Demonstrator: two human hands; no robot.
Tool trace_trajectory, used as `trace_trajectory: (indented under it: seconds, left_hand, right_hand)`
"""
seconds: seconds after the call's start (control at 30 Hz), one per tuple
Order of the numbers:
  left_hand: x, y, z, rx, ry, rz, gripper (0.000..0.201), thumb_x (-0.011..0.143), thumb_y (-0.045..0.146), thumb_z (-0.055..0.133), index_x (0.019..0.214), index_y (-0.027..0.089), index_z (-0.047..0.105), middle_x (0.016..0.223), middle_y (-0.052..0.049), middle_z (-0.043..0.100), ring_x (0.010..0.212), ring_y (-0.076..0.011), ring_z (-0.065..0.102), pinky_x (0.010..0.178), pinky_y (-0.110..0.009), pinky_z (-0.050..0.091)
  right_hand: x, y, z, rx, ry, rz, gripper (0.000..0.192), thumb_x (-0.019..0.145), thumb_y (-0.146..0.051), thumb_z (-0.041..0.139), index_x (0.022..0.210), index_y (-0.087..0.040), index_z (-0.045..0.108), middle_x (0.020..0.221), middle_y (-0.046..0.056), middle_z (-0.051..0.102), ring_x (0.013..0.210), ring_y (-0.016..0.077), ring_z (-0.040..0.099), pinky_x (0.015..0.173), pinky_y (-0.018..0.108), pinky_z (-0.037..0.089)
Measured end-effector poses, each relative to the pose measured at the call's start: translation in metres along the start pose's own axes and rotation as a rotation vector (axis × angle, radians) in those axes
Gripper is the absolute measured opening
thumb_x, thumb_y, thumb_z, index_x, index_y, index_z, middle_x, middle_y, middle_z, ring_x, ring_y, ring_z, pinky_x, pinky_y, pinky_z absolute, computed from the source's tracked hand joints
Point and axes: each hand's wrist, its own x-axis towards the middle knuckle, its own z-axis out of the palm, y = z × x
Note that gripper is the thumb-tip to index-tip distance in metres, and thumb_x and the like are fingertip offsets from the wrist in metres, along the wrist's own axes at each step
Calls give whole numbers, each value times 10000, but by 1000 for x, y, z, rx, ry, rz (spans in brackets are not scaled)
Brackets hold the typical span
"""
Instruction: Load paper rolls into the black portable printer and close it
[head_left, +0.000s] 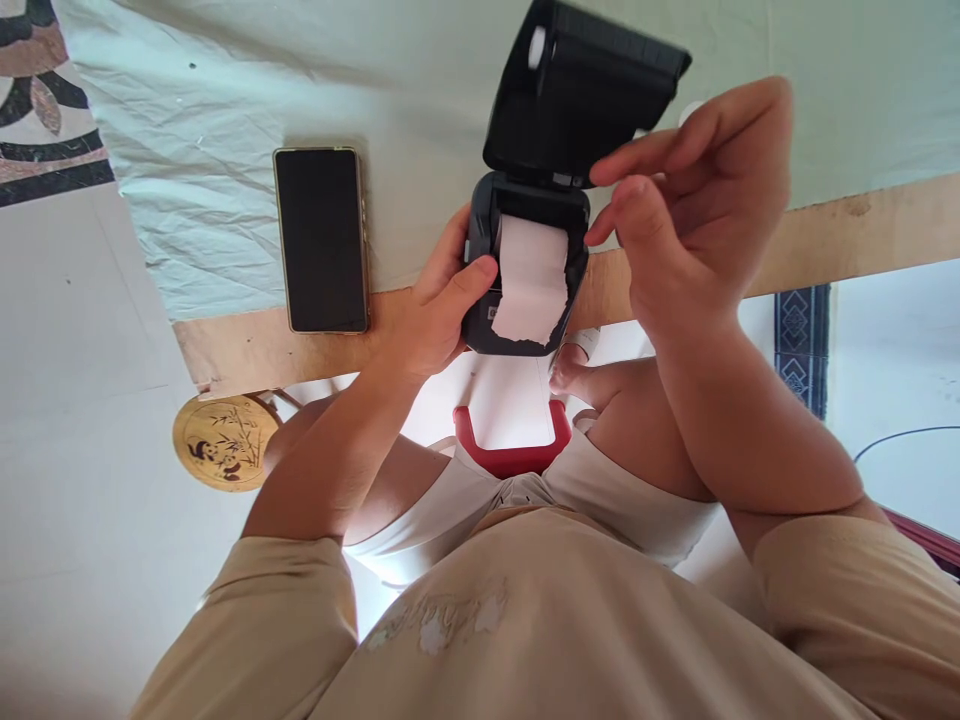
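Black label printer (525,270) sits at the table's wooden edge (825,240), lid (577,90) flipped up, white paper (532,280) with a torn end spilling from its bay. We clasp its near side with our left hand (439,310), thumb pressed on the casing. Our right hand (690,200) hovers just beyond, fingers loosely curled, holding nothing. A dark phone (321,238) lies well left of the grip.

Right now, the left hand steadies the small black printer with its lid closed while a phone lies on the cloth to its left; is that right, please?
Not quite: the lid is open, swung up, with white paper showing in the bay. The rest holds in the head view: the left hand grips the printer, and the phone lies to its left.
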Motion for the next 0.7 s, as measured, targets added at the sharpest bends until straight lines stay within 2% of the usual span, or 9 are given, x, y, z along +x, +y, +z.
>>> trace_trajectory:
  seconds: [0.07,0.13,0.27,0.37,0.43,0.53,0.6,0.67,0.7]
  left_hand:
    - [-1,1,2,19,-12,-9,311,760,293,514,1071,296,528,992,25,607,1041,-169,543,718,-243,488]
    - [-1,2,3,30,-9,-30,323,754,297,520,1078,302,527,987,18,606,1025,-167,548,712,-244,486]
    - [-3,3,5,42,24,-37,326,756,286,523,1082,280,521,964,15,591,852,-128,596,653,-229,463]
    - [-5,3,5,56,4,-11,285,766,299,519,1051,288,534,978,18,592,838,-116,583,634,-205,447]
    - [-6,4,5,75,-12,-6,272,773,286,510,1043,294,541,1031,24,584,879,-109,563,643,-187,438]
    - [-7,7,7,82,-25,-32,262,789,276,488,1046,283,537,1072,21,577,874,-101,557,633,-179,427]
    - [-8,9,9,45,10,-38,257,798,260,468,1048,262,527,1050,13,581,885,-104,568,657,-186,431]
    - [-9,10,9,-2,70,-35,270,795,249,459,1060,259,511,986,16,589,859,-106,581,653,-193,435]
    - [-9,10,8,-14,44,-76,305,789,269,470,1093,279,490,921,20,595,808,-113,593,635,-208,442]
  right_hand:
    - [-1,1,-1,-121,-64,-50,122,806,-313,501,742,-264,410,804,-14,504,698,133,547,504,278,427]
    - [-2,0,-1,-334,-187,-107,19,803,-283,495,790,-270,488,787,-27,587,587,120,499,534,301,406]
    - [-2,-4,0,-656,-406,-115,156,796,-299,495,933,-296,570,941,-20,634,706,170,555,614,333,404]
    - [1,-8,1,-699,-485,-62,177,756,-287,553,932,-301,563,798,-11,627,649,173,539,584,320,387]
    - [2,-10,0,-664,-515,-43,210,722,-269,591,927,-298,553,718,-15,604,597,160,514,573,313,387]
    - [2,-9,-5,-507,-504,-41,277,680,-261,638,939,-299,546,790,-18,617,528,116,474,563,310,393]
    - [2,-6,-10,-315,-481,-9,335,649,-304,675,958,-299,546,871,-8,613,468,79,423,505,299,381]
    - [4,-1,-15,-75,-400,32,373,626,-399,676,958,-298,540,901,9,591,491,90,438,442,292,368]
    - [7,3,-17,28,-339,57,379,628,-471,643,947,-301,531,881,17,578,534,114,468,425,292,372]
